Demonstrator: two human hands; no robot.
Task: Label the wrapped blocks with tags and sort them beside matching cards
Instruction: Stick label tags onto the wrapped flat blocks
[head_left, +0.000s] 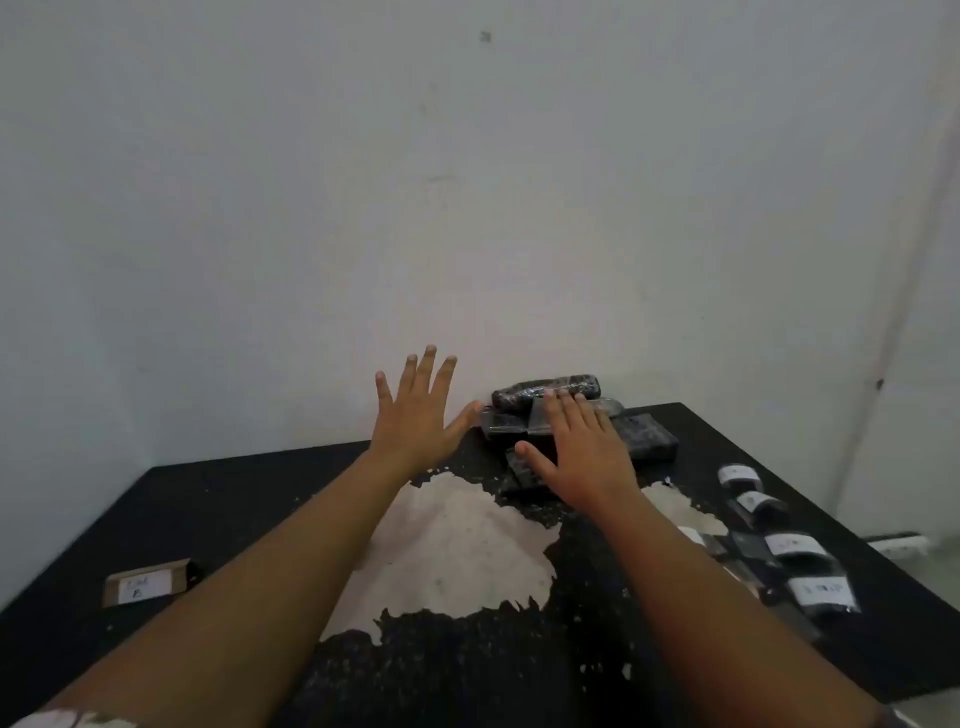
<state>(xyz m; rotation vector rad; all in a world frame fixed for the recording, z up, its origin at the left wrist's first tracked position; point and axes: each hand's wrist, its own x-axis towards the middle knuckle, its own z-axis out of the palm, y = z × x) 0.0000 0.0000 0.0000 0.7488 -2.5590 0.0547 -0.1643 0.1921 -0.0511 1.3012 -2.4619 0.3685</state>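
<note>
Neither grip holds anything: the left hand (415, 410) hovers spread wide, the right hand (576, 447) lies flat on the pile of untagged wrapped blocks (644, 434) at the table's (218, 509) far edge. Far left, card B (143, 584) has no blocks beside it. Far right, four tagged blocks (789, 545) lie in a row, so sorting looks partly done.

Both bare forearms stretched forward; left hand (418, 410) raised, palm down, fingers splayed wide, gripping nothing; right hand (582, 449) flat, palm down, fingers together and extended, thumb out to the side
</note>
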